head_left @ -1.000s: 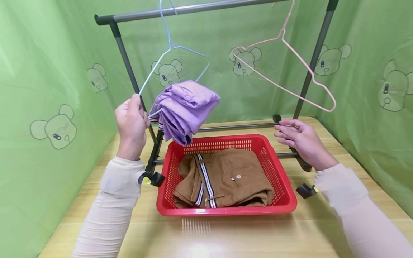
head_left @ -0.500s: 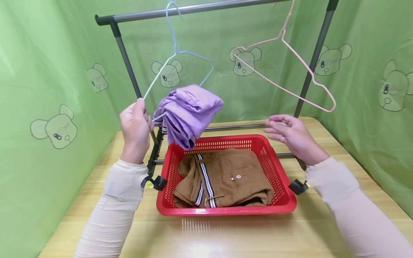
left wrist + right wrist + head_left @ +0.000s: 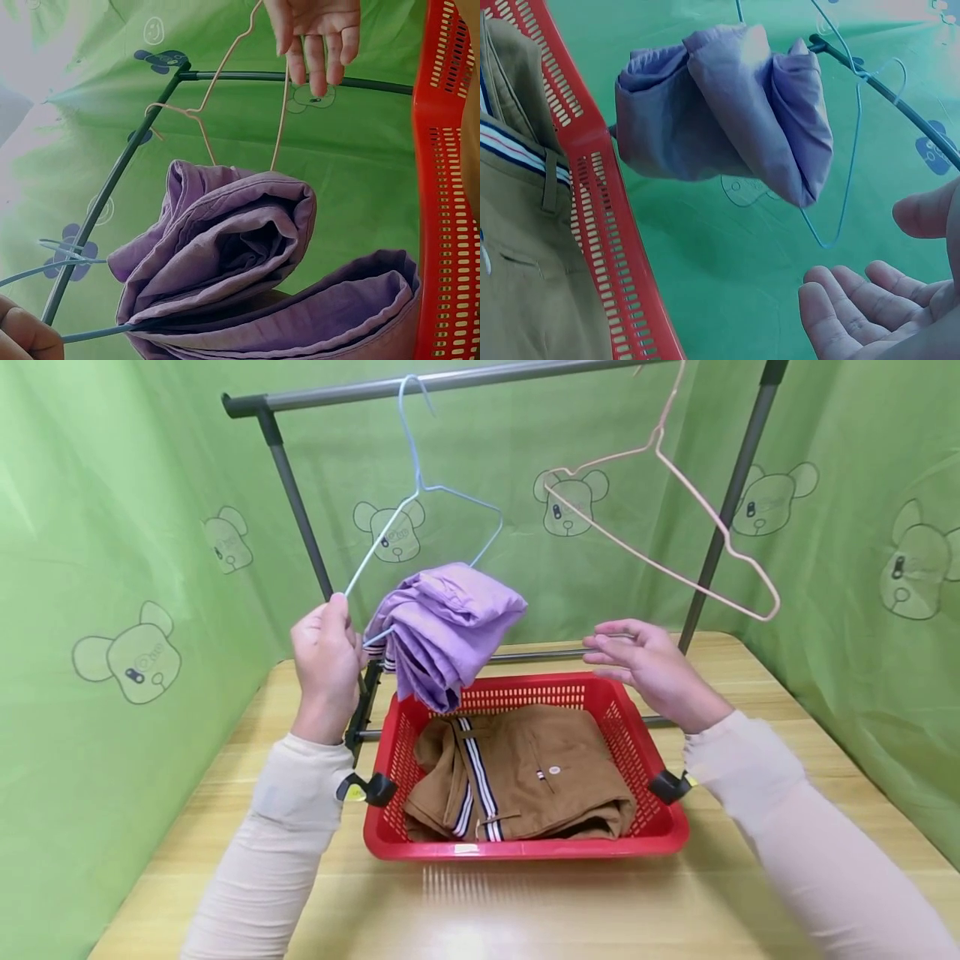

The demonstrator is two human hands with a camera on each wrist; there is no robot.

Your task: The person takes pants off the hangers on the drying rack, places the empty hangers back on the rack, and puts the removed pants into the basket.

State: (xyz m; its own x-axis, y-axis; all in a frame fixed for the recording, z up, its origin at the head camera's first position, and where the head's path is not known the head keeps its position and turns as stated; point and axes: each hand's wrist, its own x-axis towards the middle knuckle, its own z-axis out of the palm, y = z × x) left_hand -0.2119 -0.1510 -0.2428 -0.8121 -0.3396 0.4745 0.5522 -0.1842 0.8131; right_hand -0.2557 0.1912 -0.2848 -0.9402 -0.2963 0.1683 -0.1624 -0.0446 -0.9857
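My left hand (image 3: 326, 668) grips a light blue wire hanger (image 3: 420, 485) at its left end. Over the hanger's lower bar lies a folded purple garment (image 3: 450, 627) with a striped edge, bunched above the back left of the basket. The hanger's hook stands at the rail; whether it rests on it I cannot tell. To the right of the garment, my right hand (image 3: 652, 670) is held with fingers extended, apart from everything. In the right wrist view, the right hand's fingers (image 3: 840, 307) point toward the hanger's free end and touch nothing.
A red basket (image 3: 525, 850) on the wooden table (image 3: 375, 910) holds folded brown trousers (image 3: 555, 777) with a striped band. Behind it stands a metal clothes rack (image 3: 487, 375). A pink wire hanger (image 3: 660, 435) hangs at its right. Green curtains (image 3: 135, 777) enclose the table.
My left hand, the blue hanger and the purple garment have moved slightly right and down. My right hand has moved left toward them.
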